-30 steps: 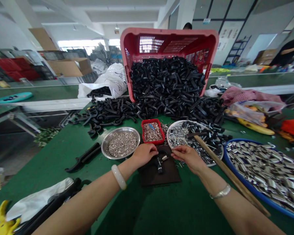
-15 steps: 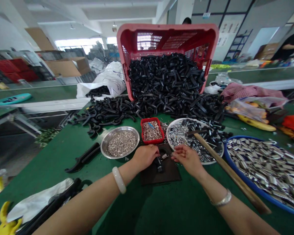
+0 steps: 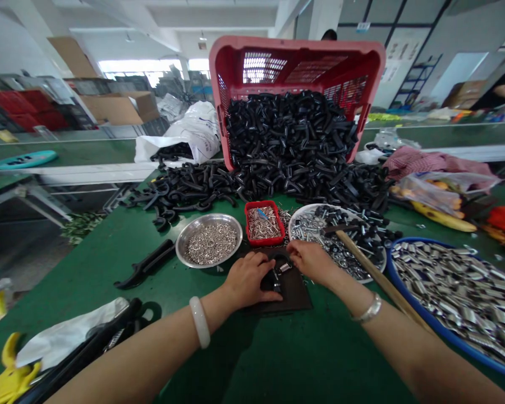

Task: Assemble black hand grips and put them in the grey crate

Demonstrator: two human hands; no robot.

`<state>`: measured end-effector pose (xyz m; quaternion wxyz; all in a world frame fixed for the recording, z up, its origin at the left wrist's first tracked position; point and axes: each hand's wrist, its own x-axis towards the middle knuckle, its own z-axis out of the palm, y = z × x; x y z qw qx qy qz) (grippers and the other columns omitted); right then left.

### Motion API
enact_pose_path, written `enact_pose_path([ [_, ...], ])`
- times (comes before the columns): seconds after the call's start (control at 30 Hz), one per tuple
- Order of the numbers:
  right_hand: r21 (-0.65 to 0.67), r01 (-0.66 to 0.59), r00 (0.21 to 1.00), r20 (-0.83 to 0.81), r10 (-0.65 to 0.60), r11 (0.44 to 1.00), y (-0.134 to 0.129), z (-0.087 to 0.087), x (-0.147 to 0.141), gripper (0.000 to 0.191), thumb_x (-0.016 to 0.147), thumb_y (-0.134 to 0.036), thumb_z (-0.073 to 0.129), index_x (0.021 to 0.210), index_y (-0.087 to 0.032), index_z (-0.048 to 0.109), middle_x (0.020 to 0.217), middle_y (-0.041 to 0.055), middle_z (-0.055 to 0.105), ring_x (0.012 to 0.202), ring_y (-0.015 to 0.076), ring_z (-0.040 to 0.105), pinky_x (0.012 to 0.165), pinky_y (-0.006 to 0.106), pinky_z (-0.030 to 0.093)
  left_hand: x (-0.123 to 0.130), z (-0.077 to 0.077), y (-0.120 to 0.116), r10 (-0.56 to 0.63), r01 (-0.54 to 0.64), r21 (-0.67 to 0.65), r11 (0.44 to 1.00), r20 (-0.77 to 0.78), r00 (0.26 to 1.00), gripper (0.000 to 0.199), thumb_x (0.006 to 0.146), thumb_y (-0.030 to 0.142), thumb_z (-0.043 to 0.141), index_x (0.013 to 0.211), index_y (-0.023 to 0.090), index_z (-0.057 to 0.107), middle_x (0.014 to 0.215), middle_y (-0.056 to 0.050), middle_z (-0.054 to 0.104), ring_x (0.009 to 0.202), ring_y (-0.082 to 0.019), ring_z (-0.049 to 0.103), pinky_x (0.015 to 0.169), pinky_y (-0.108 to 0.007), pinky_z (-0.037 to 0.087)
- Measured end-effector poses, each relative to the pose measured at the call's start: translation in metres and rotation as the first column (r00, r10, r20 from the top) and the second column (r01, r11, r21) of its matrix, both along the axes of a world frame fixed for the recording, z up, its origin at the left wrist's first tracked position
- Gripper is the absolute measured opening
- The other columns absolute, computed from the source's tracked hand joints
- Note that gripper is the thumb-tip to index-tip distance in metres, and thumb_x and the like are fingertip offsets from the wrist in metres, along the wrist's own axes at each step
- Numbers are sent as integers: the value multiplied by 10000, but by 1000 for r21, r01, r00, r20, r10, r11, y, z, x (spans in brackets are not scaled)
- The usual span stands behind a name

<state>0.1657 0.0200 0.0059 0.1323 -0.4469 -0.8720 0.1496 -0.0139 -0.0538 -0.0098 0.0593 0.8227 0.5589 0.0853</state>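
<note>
A dark square pad (image 3: 297,297) lies on the green table in front of me, with a black plastic part on it that has a small ribbed metal piece (image 3: 285,267) by its curved end. My left hand (image 3: 248,280) grips a short black-headed bolt piece (image 3: 276,283) at the pad, thumb below and fingers above. Close to the curved end, my right hand (image 3: 309,261) has its fingertips pinched together; whatever is between them is hidden. Just beyond the hands stand a steel bowl of small metal rings (image 3: 180,255) and a red tray of rivets (image 3: 271,242).
A white plate of bolts (image 3: 293,216) with a wood-handled hammer (image 3: 374,272) across it is to the right, beside a blue-rimmed tray of metal clips (image 3: 390,264). Behind, a red crate (image 3: 297,44) spills black plastic parts. A black handle (image 3: 145,265) lies left.
My left hand has turned and spread its thumb down along the piece. The right hand has moved left and in towards the curved black part.
</note>
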Motion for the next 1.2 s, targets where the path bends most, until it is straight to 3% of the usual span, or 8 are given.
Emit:
enact_pose_path([
  [0.33, 30, -105, 982, 164, 98, 994, -1, 4, -5, 157, 742, -70, 472, 802, -165, 582, 812, 48, 628, 797, 155, 569, 708, 225, 383, -2, -14, 0, -11, 9, 49, 999, 36, 999, 749, 618, 669, 522, 1190, 188, 482, 1051, -84, 559, 943, -244, 509, 803, -373, 423],
  [0.57, 80, -225, 901, 395, 177, 971, -7, 4, -18, 239, 743, -22, 433, 904, -140, 566, 887, 109, 617, 812, 192, 587, 681, 264, 411, -1, -14, 0, -6, 4, 66, 998, 28, 1000, 755, 607, 684, 518, 1174, 186, 495, 1046, -90, 563, 929, -239, 515, 803, -362, 423],
  [0.63, 93, -232, 926, 326, 190, 968, -5, -3, -14, 215, 761, -50, 453, 915, -142, 571, 867, 96, 626, 804, 183, 591, 681, 260, 420, -1, -14, 0, -4, 2, 61, 998, 21, 1000, 746, 609, 679, 521, 1171, 188, 497, 1031, -85, 567, 920, -237, 515, 798, -357, 422],
  [0.73, 182, -110, 993, 63, 101, 977, -2, -21, 1, 140, 788, -176, 527, 913, -155, 586, 840, 66, 637, 778, 155, 590, 691, 242, 432, -1, -14, 1, 3, -5, 58, 998, 21, 1000, 748, 608, 669, 533, 1182, 192, 486, 1049, -82, 559, 938, -237, 508, 801, -349, 419],
  [0.8, 255, -60, 995, -57, 77, 965, -4, -33, 10, 137, 814, -250, 517, 875, -169, 609, 829, 59, 642, 773, 146, 587, 705, 240, 436, 0, -15, 1, 6, -7, 59, 998, 19, 1000, 748, 608, 668, 534, 1186, 196, 481, 1062, -81, 552, 946, -237, 502, 807, -348, 413],
  [0.97, 377, -66, 998, 6, 69, 924, -22, -48, 22, 258, 865, -240, 415, 1021, -169, 608, 847, 75, 651, 851, 174, 567, 747, 255, 430, 3, -17, -6, 64, -63, 53, 997, -11, 998, 758, 627, 681, 498, 1221, 212, 447, 1064, -83, 543, 947, -249, 489, 810, -368, 397],
  [1.1, 329, -76, 997, 33, 69, 941, -25, -47, 23, 302, 869, -213, 383, 1100, -172, 573, 886, 74, 648, 889, 173, 557, 773, 260, 433, 6, -13, -10, 104, -104, 61, 993, -4, 995, 834, 588, 728, 477, 1252, 228, 409, 1142, -84, 508, 1019, -273, 446, 832, -389, 378],
  [1.2, 266, -115, 993, 63, 102, 957, -23, -39, 25, 320, 864, -206, 373, 1128, -181, 551, 922, 67, 644, 894, 165, 561, 798, 269, 437, 7, -4, -1, 62, -61, 103, 993, -1, 998, 990, 499, 752, 517, 1305, 210, 324, 1288, -93, 399, 1131, -298, 366, 938, -419, 292],
])
